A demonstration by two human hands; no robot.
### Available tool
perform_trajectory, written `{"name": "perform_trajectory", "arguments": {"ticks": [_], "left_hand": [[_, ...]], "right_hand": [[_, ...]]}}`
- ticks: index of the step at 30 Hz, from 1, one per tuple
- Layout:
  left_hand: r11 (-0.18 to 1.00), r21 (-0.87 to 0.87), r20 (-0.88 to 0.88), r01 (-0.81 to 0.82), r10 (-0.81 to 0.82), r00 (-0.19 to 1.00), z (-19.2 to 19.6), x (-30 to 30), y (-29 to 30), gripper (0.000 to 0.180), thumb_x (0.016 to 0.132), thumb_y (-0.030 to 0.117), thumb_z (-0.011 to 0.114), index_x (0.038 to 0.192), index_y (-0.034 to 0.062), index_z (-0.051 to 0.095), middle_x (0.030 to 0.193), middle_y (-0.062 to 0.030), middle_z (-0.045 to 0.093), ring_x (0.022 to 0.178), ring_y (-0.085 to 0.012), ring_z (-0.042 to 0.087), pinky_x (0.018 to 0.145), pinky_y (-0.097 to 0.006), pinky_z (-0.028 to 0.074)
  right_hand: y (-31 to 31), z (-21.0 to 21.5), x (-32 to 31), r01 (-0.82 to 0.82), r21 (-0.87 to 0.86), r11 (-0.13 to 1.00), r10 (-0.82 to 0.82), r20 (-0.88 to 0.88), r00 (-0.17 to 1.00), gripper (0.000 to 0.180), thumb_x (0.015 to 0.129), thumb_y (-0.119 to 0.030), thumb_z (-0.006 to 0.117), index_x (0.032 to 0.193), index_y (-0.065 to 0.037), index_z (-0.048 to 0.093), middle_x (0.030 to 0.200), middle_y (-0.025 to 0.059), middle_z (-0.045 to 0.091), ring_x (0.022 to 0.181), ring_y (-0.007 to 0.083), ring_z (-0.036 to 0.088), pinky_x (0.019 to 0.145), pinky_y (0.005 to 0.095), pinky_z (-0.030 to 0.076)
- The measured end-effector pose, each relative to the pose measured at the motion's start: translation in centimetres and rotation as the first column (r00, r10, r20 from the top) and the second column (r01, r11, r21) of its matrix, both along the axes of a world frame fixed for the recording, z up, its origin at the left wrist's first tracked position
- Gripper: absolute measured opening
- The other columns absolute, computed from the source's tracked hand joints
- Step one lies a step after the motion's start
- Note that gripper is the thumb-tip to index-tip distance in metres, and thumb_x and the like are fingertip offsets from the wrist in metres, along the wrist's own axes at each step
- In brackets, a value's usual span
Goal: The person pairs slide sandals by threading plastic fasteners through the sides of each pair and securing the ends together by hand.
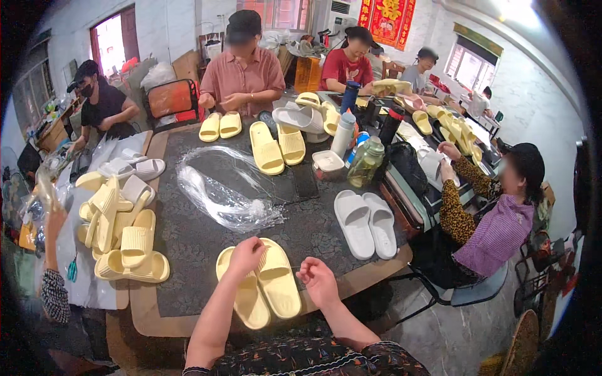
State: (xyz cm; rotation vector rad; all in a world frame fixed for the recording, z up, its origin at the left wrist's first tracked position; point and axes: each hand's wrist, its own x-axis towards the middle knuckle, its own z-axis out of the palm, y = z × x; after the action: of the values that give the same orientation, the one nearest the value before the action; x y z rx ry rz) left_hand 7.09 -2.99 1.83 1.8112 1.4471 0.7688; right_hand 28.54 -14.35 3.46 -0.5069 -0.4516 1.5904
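Note:
A pair of pale yellow slippers (279,285) lies side by side at the table's front edge, right before me. My left hand (247,255) is over the strap of the left slipper, fingers pressed together in a pinch; whatever is between them is too small to make out. To the right of the pair, my right hand (318,281) is raised with its fingers curled in; anything thin in them does not show. Beyond my hands a loose bundle of clear plastic strands (216,194) is spread on the dark tabletop (182,276).
A heap of yellow slippers (125,232) is at left, beside teal scissors (72,269). White slippers (365,224) lie at right. Bottles (367,161) and a small tub (328,164) stand farther back. Several people sit or stand around; one at right (495,225) handles a white slipper.

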Motion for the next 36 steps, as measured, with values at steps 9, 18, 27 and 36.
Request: {"name": "perform_trajectory", "arguments": {"ticks": [9,18,27,36], "left_hand": [[1.0,0.014,0.045,0.001,-0.002,0.999,0.1,0.2,-0.2,0.02,0.086,0.019,0.065,0.094,0.0009,0.062,0.081,-0.0097,0.066,0.074,-0.019,0.062,0.069,-0.033,0.049],[1.0,0.012,0.11,0.009,-0.01,0.994,0.1,0.3,-0.2,0.022,0.085,0.022,0.064,0.095,0.0031,0.062,0.085,-0.0121,0.067,0.077,-0.025,0.064,0.071,-0.035,0.05],[0.997,-0.049,0.101,0.058,-0.053,0.994,1.5,0.2,-0.6,0.018,0.086,0.018,0.064,0.095,0.0025,0.063,0.082,-0.0057,0.065,0.074,-0.0135,0.06,0.07,-0.029,0.048],[0.989,-0.084,0.138,0.118,-0.106,0.985,2.3,0.7,-0.6,0.026,0.088,0.03,0.063,0.099,0.0054,0.064,0.083,-0.0098,0.066,0.073,-0.0185,0.06,0.069,-0.032,0.047]], "right_hand": [[-0.4,0.3,0.3,0.154,0.053,0.987,-0.152,0.639,0.754,0.015,0.091,-0.009,0.062,0.103,0.001,0.063,0.081,0.0024,0.064,0.072,0.0102,0.062,0.071,0.0245,0.052],[-1.9,1.9,-0.4,-0.166,-0.333,0.928,0.361,0.912,0.192,0.025,0.086,-0.025,0.066,0.09,-0.001,0.066,0.07,0.0035,0.066,0.06,0.0095,0.062,0.058,0.0257,0.051],[0.8,-0.2,-4.1,-0.101,0.074,0.992,-0.1,0.952,-0.288,0.026,0.081,-0.033,0.063,0.084,-0.007,0.068,0.075,0.015,0.068,0.07,0.0355,0.066,0.065,0.0451,0.054],[1.7,-1.5,-6.0,-0.114,0.247,0.962,-0.271,0.911,-0.311,0.029,0.088,-0.033,0.057,0.083,-0.004,0.062,0.074,0.0184,0.065,0.066,0.037,0.064,0.061,0.0489,0.051]]}}
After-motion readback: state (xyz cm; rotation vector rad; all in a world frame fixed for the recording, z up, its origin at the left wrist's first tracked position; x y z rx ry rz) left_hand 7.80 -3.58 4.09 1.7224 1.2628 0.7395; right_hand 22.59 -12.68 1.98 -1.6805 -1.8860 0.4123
